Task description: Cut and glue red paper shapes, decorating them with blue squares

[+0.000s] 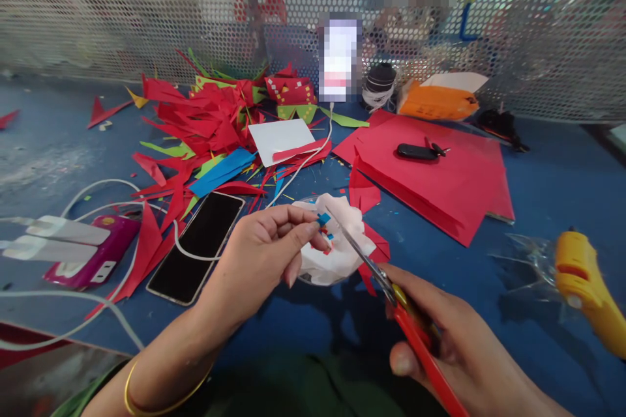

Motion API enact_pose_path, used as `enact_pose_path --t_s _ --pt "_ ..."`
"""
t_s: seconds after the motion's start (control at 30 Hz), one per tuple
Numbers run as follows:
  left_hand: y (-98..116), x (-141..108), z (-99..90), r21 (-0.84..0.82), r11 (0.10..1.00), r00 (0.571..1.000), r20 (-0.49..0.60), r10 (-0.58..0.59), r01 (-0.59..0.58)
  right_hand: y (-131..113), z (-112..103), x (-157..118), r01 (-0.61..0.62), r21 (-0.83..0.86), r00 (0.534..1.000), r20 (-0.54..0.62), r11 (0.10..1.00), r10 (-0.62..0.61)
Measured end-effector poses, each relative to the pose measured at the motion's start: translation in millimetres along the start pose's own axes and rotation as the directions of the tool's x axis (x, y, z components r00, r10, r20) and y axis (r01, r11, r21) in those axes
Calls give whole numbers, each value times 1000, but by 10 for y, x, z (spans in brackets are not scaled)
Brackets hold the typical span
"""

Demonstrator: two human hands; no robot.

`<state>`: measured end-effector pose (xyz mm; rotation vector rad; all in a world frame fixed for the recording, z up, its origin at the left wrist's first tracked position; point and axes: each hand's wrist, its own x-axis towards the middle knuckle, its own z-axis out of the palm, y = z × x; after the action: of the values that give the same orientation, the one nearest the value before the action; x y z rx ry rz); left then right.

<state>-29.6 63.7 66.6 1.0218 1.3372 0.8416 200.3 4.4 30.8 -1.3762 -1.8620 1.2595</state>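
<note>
Between the thumb and index finger of my left hand (274, 247) is a small blue paper piece (323, 219). My right hand (440, 326) is wrapped round red-handled scissors (359, 247), whose blades point up and left, their tips close to the blue piece. Below both, a round dish lined with crumpled white paper (342, 264) holds tiny red and blue bits. My left fingers hang over its left edge.
Red and green scraps (215, 111) heap at the back left. A black phone (195, 247), white cables and a purple power strip (92, 254) lie left. Red sheets (440, 169) bear a black key fob (418, 152); a yellow glue gun (587, 287) lies right.
</note>
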Motion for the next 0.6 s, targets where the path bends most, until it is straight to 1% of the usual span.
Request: enact_pose_path --t_s 0.17,0.33,0.47,0.6 --pt "25 -10 28 0 1000 1000 -22 -12 12 1 17 0 4 -47 999 49 999 -2" --pt "37 -7 36 -9 999 999 1 -52 52 -38 36 13 -74 16 991 113 997 72" --pt "32 -4 36 -9 999 998 21 -51 52 -46 38 23 -33 -4 996 87 999 33" --pt "29 -7 25 -1 999 998 38 -43 43 -56 37 38 -60 9 995 83 998 59"
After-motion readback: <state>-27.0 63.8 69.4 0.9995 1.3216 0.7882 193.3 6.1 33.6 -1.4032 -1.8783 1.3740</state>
